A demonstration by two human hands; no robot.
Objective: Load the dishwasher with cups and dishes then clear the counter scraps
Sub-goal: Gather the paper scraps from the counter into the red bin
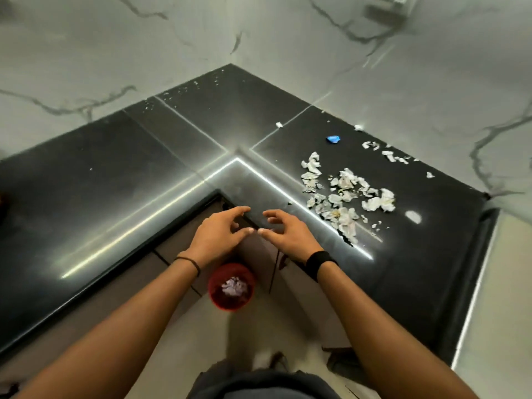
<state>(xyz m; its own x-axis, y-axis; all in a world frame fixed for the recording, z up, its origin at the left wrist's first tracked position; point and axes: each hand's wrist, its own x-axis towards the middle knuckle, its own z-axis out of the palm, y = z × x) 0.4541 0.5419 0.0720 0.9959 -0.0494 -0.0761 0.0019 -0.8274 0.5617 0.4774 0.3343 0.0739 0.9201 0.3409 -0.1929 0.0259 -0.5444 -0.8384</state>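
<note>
Paper scraps (345, 197) lie heaped on the black worktop (115, 182), ahead and to the right of your hands. The heap's long axis runs near-to-far. Your right grip (288, 231) is nearer it, with your left grip (218, 231) just beside. Both are empty with fingers loosely curled, at the inner corner above the red bin (231, 286) on the floor. Probably a right-hand reach next. Blue scrap (333, 139) sits farther back.

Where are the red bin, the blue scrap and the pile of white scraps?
red bin (215, 292): head view, its left wall.
blue scrap (333, 139): head view, its middle.
pile of white scraps (342, 198): head view, a central scrap.
</note>
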